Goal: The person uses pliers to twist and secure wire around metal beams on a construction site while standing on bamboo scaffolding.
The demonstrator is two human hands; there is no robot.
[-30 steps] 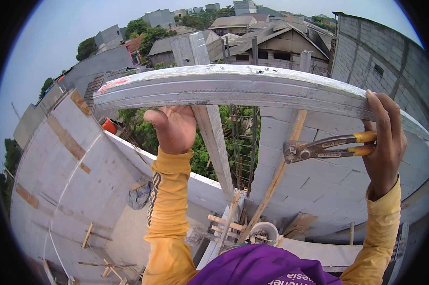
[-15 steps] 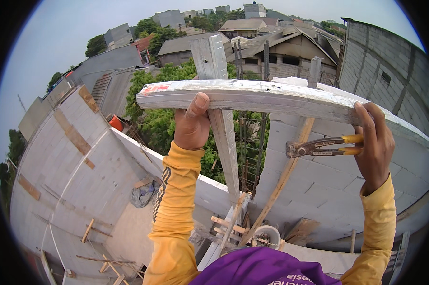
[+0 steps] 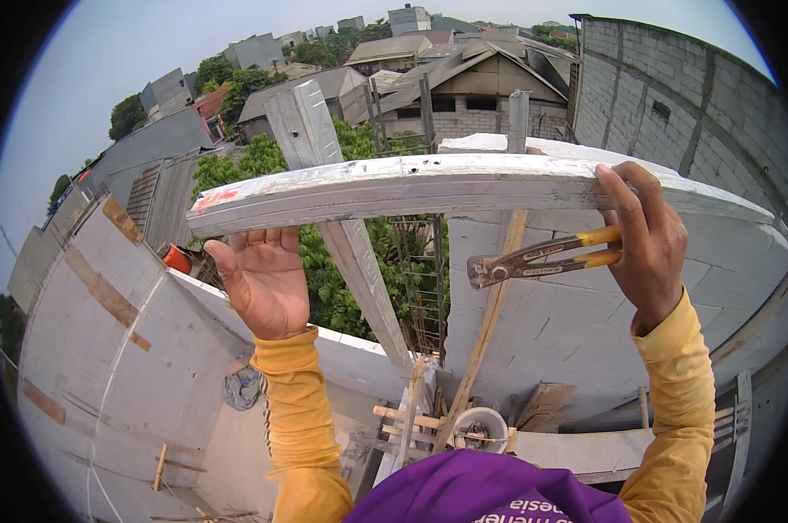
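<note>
A long pale metal-like beam (image 3: pixel 394 192) runs across in front of me, with red marks at its left end. It crosses an upright post (image 3: pixel 355 266) of similar look. My left hand (image 3: pixel 270 288) is under the beam's left end, palm turned up and fingers spread; the beam hides its fingertips, so whether they touch is unclear. At the right, my right hand (image 3: pixel 648 244) has its fingers against the beam. The same hand grips pincers (image 3: pixel 490 271) by their yellow handles, with the metal head pointing left below the beam.
Behind the beam stand a pale block wall (image 3: pixel 577 288) and a steel rebar column (image 3: pixel 424 288). A slanted wooden pole (image 3: pixel 490 340) leans below. Lower down are a white bucket (image 3: pixel 496 418), scrap timber and a floor far beneath. Trees and roofs lie beyond.
My left hand has let go of the beam and turned palm up beneath its left end. My right hand still holds the pincers at the beam. The whole view has shifted slightly.
</note>
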